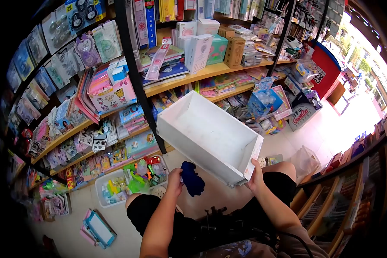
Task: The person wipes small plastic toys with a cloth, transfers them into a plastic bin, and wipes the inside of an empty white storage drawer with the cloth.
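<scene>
My right hand (256, 177) grips the near right end of a white open-topped box (189, 142), which is tilted so its bare inside faces me. Its far left end hangs in front of the shelves. Lower and to the left, my left hand (174, 181) is closed on a dark blue cloth (192, 179), bunched and lobed somewhat like a glove. The cloth dangles over the floor between my knees, just below the box and apart from it.
Shelves (210, 74) of boxes, books and stationery rise ahead and left. A clear bin (99, 189) of colourful toys stands on the floor by my left knee. Blue-framed boards (99, 230) lie further left. A bookcase (331, 202) stands close on the right, beside a translucent bag (306, 162).
</scene>
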A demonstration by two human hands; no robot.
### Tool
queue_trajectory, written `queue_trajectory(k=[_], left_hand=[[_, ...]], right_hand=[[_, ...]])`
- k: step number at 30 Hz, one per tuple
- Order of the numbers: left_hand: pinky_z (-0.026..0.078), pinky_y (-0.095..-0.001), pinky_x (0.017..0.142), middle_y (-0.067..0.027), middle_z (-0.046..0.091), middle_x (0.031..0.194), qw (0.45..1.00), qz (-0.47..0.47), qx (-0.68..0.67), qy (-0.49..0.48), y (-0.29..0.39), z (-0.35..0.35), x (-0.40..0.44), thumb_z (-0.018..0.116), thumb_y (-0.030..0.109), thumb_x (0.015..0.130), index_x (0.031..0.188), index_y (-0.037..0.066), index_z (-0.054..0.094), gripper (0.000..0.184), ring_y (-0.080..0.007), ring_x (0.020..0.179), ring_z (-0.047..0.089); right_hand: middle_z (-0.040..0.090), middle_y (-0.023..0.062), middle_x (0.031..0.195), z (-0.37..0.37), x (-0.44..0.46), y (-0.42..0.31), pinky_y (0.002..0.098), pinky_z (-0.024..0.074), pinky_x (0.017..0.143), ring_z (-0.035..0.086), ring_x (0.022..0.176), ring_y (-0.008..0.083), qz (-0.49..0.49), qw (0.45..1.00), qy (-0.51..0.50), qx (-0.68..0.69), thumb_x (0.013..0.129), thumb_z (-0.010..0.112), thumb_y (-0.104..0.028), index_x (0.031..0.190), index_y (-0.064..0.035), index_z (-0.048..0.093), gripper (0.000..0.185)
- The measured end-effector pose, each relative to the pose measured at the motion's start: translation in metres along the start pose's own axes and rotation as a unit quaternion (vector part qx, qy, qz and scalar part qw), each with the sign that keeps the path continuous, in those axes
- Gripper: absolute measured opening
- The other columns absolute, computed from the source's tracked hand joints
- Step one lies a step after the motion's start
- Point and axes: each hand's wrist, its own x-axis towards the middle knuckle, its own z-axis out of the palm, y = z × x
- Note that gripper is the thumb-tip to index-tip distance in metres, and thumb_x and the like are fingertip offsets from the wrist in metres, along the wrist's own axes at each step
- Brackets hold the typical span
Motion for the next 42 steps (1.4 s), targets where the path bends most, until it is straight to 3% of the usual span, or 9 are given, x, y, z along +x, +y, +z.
queue_trajectory(k=[7,10,13,22,28,32,36,40,42], left_hand=[[0.032,-0.0265,0.042,-0.0019,0.051,0.066,0.987,-0.003,0.162,-0.012,-0.021,0.015,-0.004,0.046,0.018,0.088,0.095,0.008,0.056,0.017,-0.0109,0.052,0.044],[0.051,-0.0303,0.070,-0.0104,0.057,0.111,0.988,-0.069,0.079,-0.112,-0.050,0.018,0.002,0.046,0.026,0.091,0.123,0.003,0.046,0.039,-0.0177,0.090,0.059],[0.048,-0.0337,0.088,-0.0116,0.048,0.126,0.967,-0.143,0.054,-0.202,-0.034,0.028,-0.015,0.046,0.028,0.091,0.129,0.003,0.040,0.045,-0.0210,0.109,0.053],[0.048,-0.0391,0.086,-0.0118,0.050,0.124,0.962,-0.176,-0.015,-0.209,-0.057,-0.008,0.009,0.044,0.030,0.092,0.129,0.005,0.040,0.045,-0.0246,0.106,0.054],[0.046,-0.0406,0.083,-0.0089,0.056,0.110,0.994,-0.050,-0.083,0.052,-0.034,-0.020,0.014,0.049,0.036,0.088,0.116,0.009,0.050,0.039,-0.0251,0.099,0.054],[0.040,-0.0297,0.050,-0.0057,0.053,0.065,0.991,-0.019,-0.122,0.050,-0.034,-0.047,0.020,0.036,0.064,0.084,0.082,0.007,0.053,0.060,-0.0181,0.058,0.050],[0.040,-0.0284,0.053,-0.0049,0.052,0.068,0.997,-0.054,-0.062,0.001,-0.024,-0.019,-0.010,0.028,0.077,0.077,0.084,0.007,0.055,0.075,-0.0178,0.058,0.048],[0.048,-0.0339,0.066,-0.0065,0.058,0.095,0.997,-0.069,0.018,0.005,-0.023,-0.005,-0.018,0.054,0.054,0.082,0.106,0.006,0.051,0.055,-0.0186,0.083,0.057],[0.049,-0.0341,0.069,-0.0098,0.059,0.098,0.996,-0.090,0.011,0.021,-0.031,-0.015,-0.008,0.058,0.023,0.083,0.106,0.003,0.051,0.032,-0.0209,0.087,0.058]], right_hand=[[0.045,0.0085,0.129,0.032,-0.021,0.037,0.0421,0.0321,0.100,0.044,0.117,0.0262,0.098,0.993,-0.057,0.018,0.077,0.060,-0.041,0.132,-0.0092,0.034,0.069],[0.044,0.0075,0.131,0.062,-0.031,0.048,0.0415,0.0304,0.100,0.041,0.120,0.0254,0.159,0.982,-0.100,0.035,0.076,0.059,-0.046,0.133,-0.0101,0.034,0.072],[0.042,0.0075,0.132,0.061,-0.026,0.062,0.0412,0.0297,0.101,0.040,0.121,0.0252,0.185,0.977,-0.107,0.012,0.076,0.058,-0.047,0.134,-0.0098,0.033,0.073],[0.046,0.0091,0.127,0.056,-0.037,0.056,0.0407,0.0344,0.099,0.046,0.115,0.0255,0.171,0.979,-0.112,0.004,0.076,0.058,-0.047,0.131,-0.0081,0.036,0.071],[0.047,0.0104,0.121,0.024,-0.025,0.057,0.0421,0.0387,0.094,0.047,0.112,0.0263,0.099,0.993,-0.069,0.003,0.078,0.058,-0.038,0.127,-0.0059,0.035,0.063],[0.044,0.0111,0.113,0.003,-0.012,0.056,0.0412,0.0413,0.088,0.048,0.103,0.0238,-0.058,0.991,0.028,-0.119,0.077,0.063,-0.027,0.118,-0.0072,0.025,0.059],[0.041,0.0122,0.111,-0.001,-0.019,0.060,0.0372,0.0410,0.087,0.045,0.102,0.0205,-0.094,0.974,0.037,-0.204,0.072,0.068,-0.025,0.116,-0.0068,0.021,0.067],[0.042,0.0110,0.107,-0.009,-0.020,0.073,0.0345,0.0400,0.086,0.046,0.098,0.0189,-0.129,0.932,0.018,-0.339,0.069,0.071,-0.020,0.115,-0.0058,0.021,0.070],[0.042,0.0104,0.105,-0.010,-0.019,0.067,0.0336,0.0401,0.086,0.047,0.096,0.0186,-0.119,0.923,-0.015,-0.366,0.068,0.071,-0.017,0.116,-0.0057,0.022,0.070]])
